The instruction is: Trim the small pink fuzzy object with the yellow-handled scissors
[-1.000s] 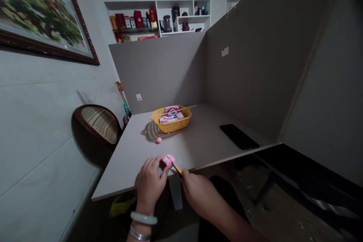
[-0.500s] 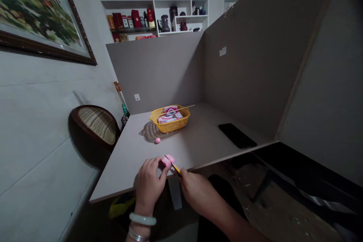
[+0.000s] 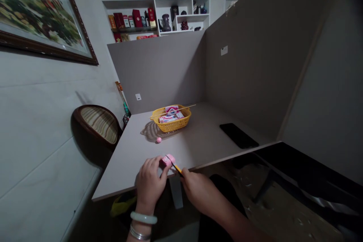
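My left hand rests near the front edge of the grey table and pinches a small pink lump between thumb and fingers. My right hand is closed on a thin tool with a yellow handle. Its dark blade lies across the top of the pink lump. A small pink ball lies on the table farther back.
A yellow basket with pink-and-white packets and a thin stick across its rim stands at mid-table. A black phone lies at the right. Grey partition walls close the back and right. A dark round chair stands at the left.
Both hands keep their grip and place; the blade stays on the pink lump. Only the view shifts slightly.
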Available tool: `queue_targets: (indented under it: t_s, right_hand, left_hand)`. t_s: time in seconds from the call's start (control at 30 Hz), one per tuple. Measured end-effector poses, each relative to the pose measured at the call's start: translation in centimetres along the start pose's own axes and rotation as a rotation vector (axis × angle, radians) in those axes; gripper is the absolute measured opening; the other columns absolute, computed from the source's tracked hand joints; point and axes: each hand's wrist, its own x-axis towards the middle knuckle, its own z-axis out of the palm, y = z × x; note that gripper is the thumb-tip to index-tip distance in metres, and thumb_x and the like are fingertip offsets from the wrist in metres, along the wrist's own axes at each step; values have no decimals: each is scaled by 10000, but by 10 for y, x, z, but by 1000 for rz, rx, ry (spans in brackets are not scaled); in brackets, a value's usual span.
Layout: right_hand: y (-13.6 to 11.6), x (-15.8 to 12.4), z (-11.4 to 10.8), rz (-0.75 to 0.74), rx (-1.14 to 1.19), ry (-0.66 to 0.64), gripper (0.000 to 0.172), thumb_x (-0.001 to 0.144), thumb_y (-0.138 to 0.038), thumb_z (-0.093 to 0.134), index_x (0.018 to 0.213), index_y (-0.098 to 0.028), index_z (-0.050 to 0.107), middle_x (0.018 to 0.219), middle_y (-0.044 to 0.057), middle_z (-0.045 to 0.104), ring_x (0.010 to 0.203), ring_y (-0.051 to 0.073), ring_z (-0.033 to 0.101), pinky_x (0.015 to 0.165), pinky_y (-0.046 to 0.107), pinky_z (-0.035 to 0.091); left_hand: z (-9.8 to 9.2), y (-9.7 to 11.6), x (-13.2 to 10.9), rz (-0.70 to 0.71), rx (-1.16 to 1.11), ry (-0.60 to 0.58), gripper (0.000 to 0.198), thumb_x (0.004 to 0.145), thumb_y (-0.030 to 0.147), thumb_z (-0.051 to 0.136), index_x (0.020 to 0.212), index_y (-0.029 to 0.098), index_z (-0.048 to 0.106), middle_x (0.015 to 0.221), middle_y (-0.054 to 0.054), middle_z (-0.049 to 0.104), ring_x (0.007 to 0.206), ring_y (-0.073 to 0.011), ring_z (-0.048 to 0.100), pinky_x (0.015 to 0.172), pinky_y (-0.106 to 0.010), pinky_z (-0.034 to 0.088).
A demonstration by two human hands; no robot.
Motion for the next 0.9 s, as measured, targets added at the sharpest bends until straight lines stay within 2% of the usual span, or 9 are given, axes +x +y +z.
queue_targets:
  t_s: [0.17,0.37,0.57,0.77,0.9]
  right_hand:
    - [4,-13,5,21,12,-9,194,990,-183,382,973,-186,575,873,65,731,794,194,704,578,262,327]
    - [-2,4,2,18,-7,0,232,993,-191,364,988,-180,596,887,87,732,780,192,701,579,257,339]
    - [5,-14,10,17,-27,3,205,980,-175,381,953,-186,584,852,68,728,769,202,707,559,263,332]
    - [-2,4,-1,1,-20,21,220,987,-189,382,974,-177,601,883,88,735,791,203,709,567,261,332]
    - [0,-3,7,-4,-21,16,203,989,-178,386,991,-180,589,876,72,734,780,205,711,550,267,313]
  left_hand:
    - [0,-1,-1,24,7,29,271,942,439,522,1044,207,617,948,-66,681,904,-231,627,794,-360,503]
    - [1,-3,0,25,-18,6,246,945,434,519,1015,217,611,940,-59,677,887,-233,624,782,-365,499]
    - [4,-4,-2,33,-17,30,271,937,448,529,1056,218,609,972,-67,681,917,-244,627,796,-374,502]
    - [2,-4,0,-6,-36,-11,269,940,446,525,1057,220,613,981,-64,679,931,-245,620,818,-381,499]
    - [1,-4,-2,-14,-33,-23,287,937,450,529,1083,215,604,1006,-68,676,953,-249,613,832,-390,494]
